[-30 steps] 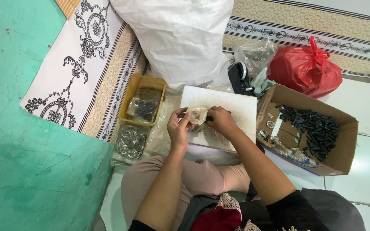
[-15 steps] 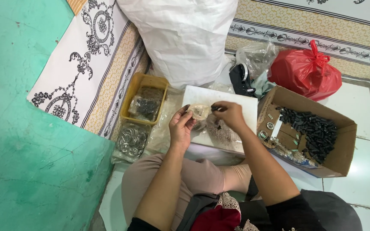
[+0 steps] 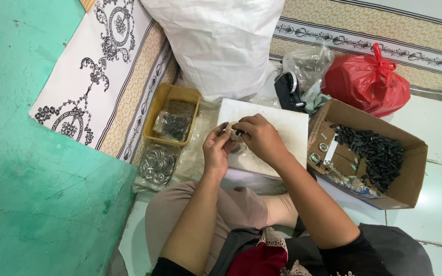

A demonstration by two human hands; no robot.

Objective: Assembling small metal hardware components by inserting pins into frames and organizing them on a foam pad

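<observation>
Since the earlier frame, both hands had drawn closer: left hand (image 3: 217,148) and right hand (image 3: 258,137) pinched one small pale part (image 3: 231,128) above the white board (image 3: 292,128), fingers narrow for fine control.

Both hands, left (image 3: 217,149) and right (image 3: 260,139), have drawn together again over the white board (image 3: 292,128).

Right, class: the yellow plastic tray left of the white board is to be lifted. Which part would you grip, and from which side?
Probably grip the yellow plastic tray by its raised rim along the long left side, coming in from above and the left. That edge is exposed over the patterned mat, while the right side is crowded by clear plastic bags and the white board. The tray holds small parts, so keep it level.
</observation>
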